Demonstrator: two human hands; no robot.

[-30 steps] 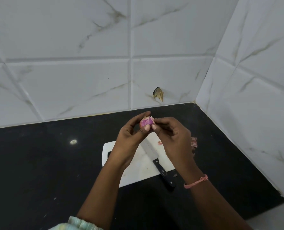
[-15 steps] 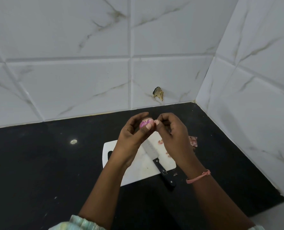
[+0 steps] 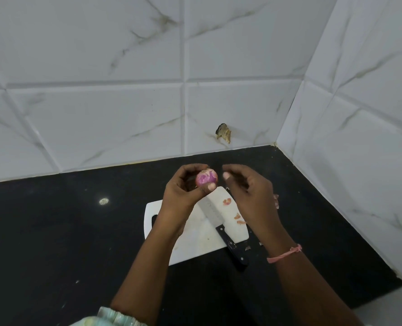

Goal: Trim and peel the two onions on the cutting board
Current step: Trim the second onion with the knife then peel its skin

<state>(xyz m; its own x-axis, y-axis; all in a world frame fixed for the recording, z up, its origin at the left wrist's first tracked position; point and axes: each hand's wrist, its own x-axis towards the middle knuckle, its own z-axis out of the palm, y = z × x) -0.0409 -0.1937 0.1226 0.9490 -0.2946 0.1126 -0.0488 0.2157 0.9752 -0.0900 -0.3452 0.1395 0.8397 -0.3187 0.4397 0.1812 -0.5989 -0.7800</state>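
The left hand [image 3: 183, 191] is raised above the far end of the white cutting board [image 3: 195, 238] with a small onion [image 3: 206, 177] in its grip: the fingers curl over the top and back of it and the thumb presses up against its lower front, so the onion sits at the fingertips rather than deep in the palm. What shows of it is glossy purple with paler patches, and a bit of dry root end at the top. The right hand [image 3: 249, 191] hangs just beside it, not touching the onion; its fingers are loosely curled with the thumb tip pointing towards the onion across a narrow gap, and I cannot tell whether anything is pinched between them. A pink thread band [image 3: 284, 254] circles the right wrist. Below the hands, a knife [image 3: 221, 228] lies diagonally on the board, blade towards the far end and the black handle sticking out over the near right edge onto the black desk [image 3: 54, 231]. A few pinkish scraps of peel [image 3: 227, 201] lie on the board to the right of the blade, and more peel shows past the right hand at the board's right side. Tiny crumbs sit on the desk near the handle. White marbled tiles [image 3: 101, 114] rise behind and to the right.
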